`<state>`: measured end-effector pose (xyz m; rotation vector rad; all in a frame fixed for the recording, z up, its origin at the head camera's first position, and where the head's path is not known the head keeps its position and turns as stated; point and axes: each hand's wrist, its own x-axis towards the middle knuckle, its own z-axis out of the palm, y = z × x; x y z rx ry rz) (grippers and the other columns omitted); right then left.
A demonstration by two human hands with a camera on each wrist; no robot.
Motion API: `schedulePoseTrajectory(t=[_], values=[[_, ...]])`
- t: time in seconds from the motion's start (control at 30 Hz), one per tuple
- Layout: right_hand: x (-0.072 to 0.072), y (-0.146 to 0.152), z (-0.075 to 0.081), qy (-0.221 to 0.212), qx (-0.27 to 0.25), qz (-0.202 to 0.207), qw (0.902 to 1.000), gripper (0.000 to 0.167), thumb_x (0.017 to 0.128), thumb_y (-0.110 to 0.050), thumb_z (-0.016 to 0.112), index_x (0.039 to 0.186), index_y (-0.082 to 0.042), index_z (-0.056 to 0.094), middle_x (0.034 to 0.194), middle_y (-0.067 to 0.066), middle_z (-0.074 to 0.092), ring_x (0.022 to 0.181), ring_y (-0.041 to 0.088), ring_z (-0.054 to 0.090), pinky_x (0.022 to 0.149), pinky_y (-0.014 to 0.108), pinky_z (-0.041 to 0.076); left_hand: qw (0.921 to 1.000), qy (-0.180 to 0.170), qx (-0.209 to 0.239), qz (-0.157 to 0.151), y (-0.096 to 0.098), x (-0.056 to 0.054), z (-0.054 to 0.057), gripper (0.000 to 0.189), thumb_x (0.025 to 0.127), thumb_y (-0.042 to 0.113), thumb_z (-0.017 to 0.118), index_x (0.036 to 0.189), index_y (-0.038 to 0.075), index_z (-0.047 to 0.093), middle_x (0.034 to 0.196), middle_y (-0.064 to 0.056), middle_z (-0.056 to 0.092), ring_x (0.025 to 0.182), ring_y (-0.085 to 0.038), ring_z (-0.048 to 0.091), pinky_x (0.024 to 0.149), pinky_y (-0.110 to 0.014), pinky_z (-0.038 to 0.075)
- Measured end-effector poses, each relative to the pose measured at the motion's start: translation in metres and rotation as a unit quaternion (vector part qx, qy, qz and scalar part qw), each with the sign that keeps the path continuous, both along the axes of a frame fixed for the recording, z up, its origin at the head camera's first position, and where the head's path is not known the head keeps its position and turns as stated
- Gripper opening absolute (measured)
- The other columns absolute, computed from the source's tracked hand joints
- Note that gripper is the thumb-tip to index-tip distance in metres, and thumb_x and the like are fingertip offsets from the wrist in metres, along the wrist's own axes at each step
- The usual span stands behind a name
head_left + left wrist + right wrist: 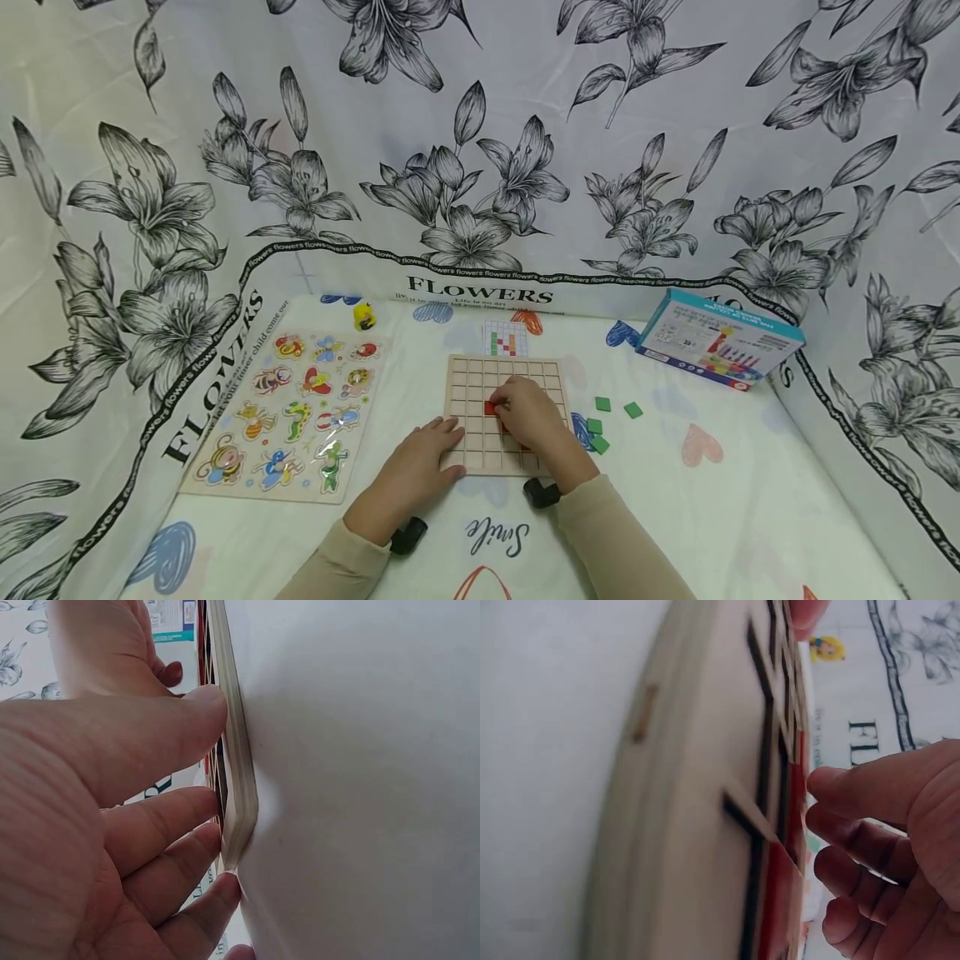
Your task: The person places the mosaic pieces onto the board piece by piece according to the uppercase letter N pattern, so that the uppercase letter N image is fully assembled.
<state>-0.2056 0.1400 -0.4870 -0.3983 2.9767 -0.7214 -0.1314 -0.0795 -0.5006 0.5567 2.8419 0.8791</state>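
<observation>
A wooden grid board lies flat in the middle of the table. My left hand rests at its near left corner, thumb against the near edge and fingers loosely spread at the left side; the left wrist view shows the thumb along the board's rim. My right hand reaches over the board, thumb and fingertips pinching a red square tile at a cell near the middle. Another red tile sits in the board closer to its near edge, partly hidden under the right hand in the head view.
Several green tiles lie right of the board. A pattern card is behind it. To the left is a wooden insect puzzle, with a small yellow toy behind. A toy box stands at the back right.
</observation>
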Motion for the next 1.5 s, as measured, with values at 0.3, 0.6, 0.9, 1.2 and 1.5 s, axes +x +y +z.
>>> schedulePoseTrajectory(t=[0.3, 0.6, 0.9, 1.2, 1.5], values=[[0.010, 0.081, 0.006, 0.002, -0.081, -0.121, 0.9893, 0.027, 0.107, -0.014, 0.067, 0.131, -0.007, 0.076, 0.132, 0.012, 0.070, 0.104, 0.028, 0.064, 0.095, 0.049, 0.060, 0.9999, -0.005, 0.012, -0.001, 0.003, -0.001, 0.000, 0.061, 0.096, 0.022, 0.084, 0.150, 0.003, 0.065, 0.164, -0.015, 0.056, 0.159, -0.040, 0.044, 0.132, -0.063, 0.035], [0.019, 0.171, -0.018, -0.067, -0.104, -0.307, 0.9436, 0.054, 0.110, -0.027, 0.062, 0.153, 0.005, 0.056, 0.149, 0.030, 0.055, 0.141, 0.047, 0.052, 0.123, 0.065, 0.045, 0.9999, -0.009, 0.011, 0.005, -0.001, 0.000, 0.000, 0.061, 0.096, 0.022, 0.085, 0.151, 0.003, 0.065, 0.164, -0.015, 0.056, 0.159, -0.041, 0.044, 0.132, -0.063, 0.034], [0.022, 0.180, -0.021, -0.068, -0.111, -0.318, 0.9392, 0.040, 0.109, -0.020, 0.061, 0.140, 0.006, 0.064, 0.138, 0.029, 0.053, 0.129, 0.045, 0.051, 0.114, 0.065, 0.047, 0.9998, -0.012, 0.014, 0.003, -0.001, -0.001, 0.000, 0.061, 0.097, 0.022, 0.084, 0.151, 0.004, 0.064, 0.165, -0.014, 0.055, 0.159, -0.040, 0.043, 0.132, -0.062, 0.033], [0.026, 0.184, -0.021, -0.070, -0.116, -0.318, 0.9383, 0.042, 0.109, -0.015, 0.052, 0.143, 0.009, 0.062, 0.137, 0.031, 0.053, 0.131, 0.048, 0.051, 0.114, 0.066, 0.047, 0.9999, -0.011, 0.009, 0.004, -0.002, 0.000, 0.001, 0.061, 0.097, 0.022, 0.084, 0.151, 0.004, 0.064, 0.165, -0.014, 0.055, 0.159, -0.041, 0.043, 0.132, -0.062, 0.034], [0.023, 0.155, -0.010, -0.041, -0.095, -0.290, 0.9516, 0.021, 0.108, -0.010, 0.057, 0.126, 0.000, 0.063, 0.121, 0.022, 0.066, 0.108, 0.035, 0.060, 0.095, 0.052, 0.056, 0.9999, -0.012, 0.006, 0.003, -0.002, -0.001, -0.002, 0.061, 0.096, 0.022, 0.084, 0.151, 0.004, 0.065, 0.165, -0.013, 0.055, 0.159, -0.041, 0.043, 0.132, -0.063, 0.034]])
